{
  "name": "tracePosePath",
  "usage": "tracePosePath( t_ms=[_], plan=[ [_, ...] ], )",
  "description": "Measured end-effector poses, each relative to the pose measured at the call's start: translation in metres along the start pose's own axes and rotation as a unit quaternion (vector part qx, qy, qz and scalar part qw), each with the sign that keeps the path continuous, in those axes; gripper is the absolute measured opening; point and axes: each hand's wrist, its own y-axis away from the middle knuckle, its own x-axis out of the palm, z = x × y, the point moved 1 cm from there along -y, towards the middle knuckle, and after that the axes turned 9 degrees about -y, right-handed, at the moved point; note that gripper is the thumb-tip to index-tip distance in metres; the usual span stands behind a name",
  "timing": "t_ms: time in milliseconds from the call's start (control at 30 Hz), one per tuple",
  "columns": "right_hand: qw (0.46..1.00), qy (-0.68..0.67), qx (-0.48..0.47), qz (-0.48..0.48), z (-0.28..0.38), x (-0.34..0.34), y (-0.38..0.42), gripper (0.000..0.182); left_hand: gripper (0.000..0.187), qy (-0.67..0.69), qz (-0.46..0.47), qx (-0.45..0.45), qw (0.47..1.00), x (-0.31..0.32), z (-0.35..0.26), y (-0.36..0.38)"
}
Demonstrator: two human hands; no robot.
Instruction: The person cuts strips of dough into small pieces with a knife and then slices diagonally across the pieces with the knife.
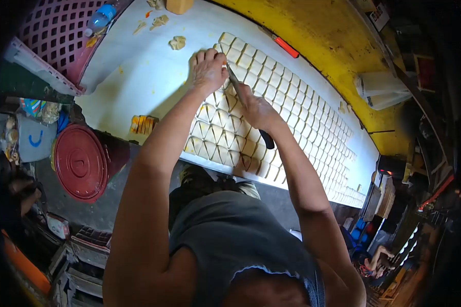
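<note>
A large sheet of pale dough, cut into many small squares, covers much of the white work table. Toward its near left part, several squares are split into triangles. My right hand is closed around a knife, its blade pointing away and left over the dough and its black handle end showing below the hand. Close to the knife tip, my left hand rests at the far left edge of the dough with its fingers bent. A small orange bit shows by its fingertips; what they grip is hidden.
Dough scraps and a yellowish block lie at the table's far side. Orange-filled slices sit at the near left edge. A red-handled tool lies along the back. A pink crate, blue bottle and red-lidded bucket stand left.
</note>
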Motion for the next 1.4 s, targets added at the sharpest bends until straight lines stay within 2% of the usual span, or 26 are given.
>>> tracePosePath(
  t_ms=[100, 167, 200, 300, 367, 433, 500, 567, 600, 767, 833, 967, 1000, 1100, 1167, 1233, 1267, 1400],
  plan=[
    [1.0, -0.008, 0.019, 0.005, -0.012, 0.013, 0.001, 0.068, 0.027, 0.01, -0.031, 0.016, 0.999, 0.005, -0.007, 0.012],
    [0.999, -0.022, -0.006, -0.045, -0.026, 0.034, -0.008, 0.068, 0.028, -0.013, -0.044, 0.089, 0.995, -0.008, -0.02, 0.037],
    [0.999, -0.022, 0.023, -0.029, -0.01, 0.027, -0.003, 0.067, 0.028, 0.002, -0.005, 0.095, 0.995, -0.006, -0.024, 0.046],
    [0.999, -0.023, 0.011, -0.042, -0.015, 0.032, 0.001, 0.069, 0.028, -0.033, -0.027, 0.082, 0.996, -0.005, -0.029, 0.055],
    [0.999, -0.022, 0.006, -0.027, -0.023, 0.03, 0.026, 0.071, 0.028, -0.008, -0.01, 0.079, 0.997, -0.006, -0.03, 0.053],
    [1.0, 0.003, -0.004, 0.0, -0.025, 0.031, 0.056, 0.071, 0.029, -0.049, 0.043, 0.05, 0.997, -0.006, -0.031, 0.052],
    [1.0, -0.008, 0.015, -0.002, -0.02, 0.033, 0.066, 0.069, 0.027, -0.036, 0.028, 0.062, 0.997, -0.005, -0.032, 0.058],
    [0.999, -0.015, 0.047, -0.002, -0.018, 0.036, 0.058, 0.069, 0.029, 0.006, -0.048, 0.069, 0.996, -0.01, -0.035, 0.065],
    [0.999, -0.015, 0.024, -0.024, -0.031, 0.048, 0.051, 0.069, 0.031, 0.038, -0.078, 0.097, 0.992, -0.007, -0.037, 0.075],
    [0.998, -0.033, 0.029, -0.052, -0.024, 0.049, 0.059, 0.07, 0.03, 0.019, -0.004, 0.119, 0.993, -0.006, -0.053, 0.104],
    [0.998, -0.034, 0.056, -0.002, -0.023, 0.042, 0.083, 0.071, 0.03, 0.007, 0.024, 0.099, 0.995, -0.012, -0.055, 0.104],
    [0.999, -0.045, -0.005, -0.028, -0.04, 0.058, 0.128, 0.072, 0.027, 0.024, 0.012, 0.091, 0.996, -0.009, -0.055, 0.105],
    [0.999, -0.031, 0.028, -0.019, -0.036, 0.058, 0.125, 0.071, 0.027, 0.036, 0.008, 0.085, 0.996, -0.008, -0.055, 0.108],
    [0.998, -0.011, 0.023, -0.049, -0.039, 0.072, 0.106, 0.074, 0.029, 0.025, 0.006, 0.111, 0.993, -0.017, -0.074, 0.135],
    [0.997, -0.002, 0.05, -0.054, -0.037, 0.077, 0.11, 0.075, 0.038, 0.011, 0.048, 0.126, 0.991, -0.014, -0.081, 0.151],
    [0.998, -0.024, 0.009, -0.063, -0.047, 0.076, 0.125, 0.077, 0.039, 0.027, 0.057, 0.103, 0.993, -0.018, -0.084, 0.151],
    [0.998, -0.028, 0.058, -0.02, -0.051, 0.075, 0.144, 0.08, 0.039, 0.031, 0.061, 0.101, 0.992, -0.017, -0.087, 0.155],
    [0.996, -0.04, 0.077, -0.004, -0.039, 0.07, 0.184, 0.081, 0.033, 0.027, 0.028, 0.091, 0.995, -0.015, -0.084, 0.155]
  ],
)
